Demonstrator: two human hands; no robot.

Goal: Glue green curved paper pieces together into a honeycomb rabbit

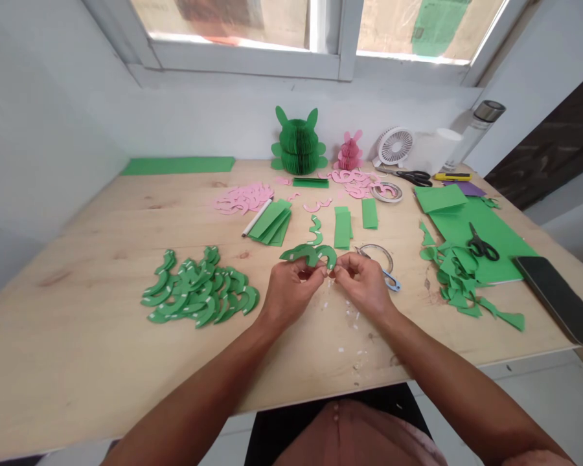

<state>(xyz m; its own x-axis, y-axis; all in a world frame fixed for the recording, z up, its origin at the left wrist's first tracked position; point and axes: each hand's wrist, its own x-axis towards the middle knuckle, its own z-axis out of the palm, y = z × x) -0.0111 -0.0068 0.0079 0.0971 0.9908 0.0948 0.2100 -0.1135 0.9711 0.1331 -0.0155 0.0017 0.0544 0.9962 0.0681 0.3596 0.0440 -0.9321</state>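
A wavy green paper cutout [301, 252] with small white pieces on it is held above the table. My left hand [289, 294] is closed around its lower side. My right hand [366, 288] is closed too, thumb and finger pinching at the cutout's right end, close to the left fingertips; the exact contact is too small to make out. Just beyond lies another green wavy cutout [315, 231]. A pile of green curved cutouts [199, 291] with white pieces sits left of my hands. Small white scraps [350, 314] are scattered below my hands.
Behind the right hand lie a tape roll [386, 252] and a blue cutter [392, 281]. Green scraps [459, 275], scissors [480, 244] and a phone [561, 298] are at right. Green and pink honeycomb paper figures [298, 145] and a fan [395, 145] stand at the back.
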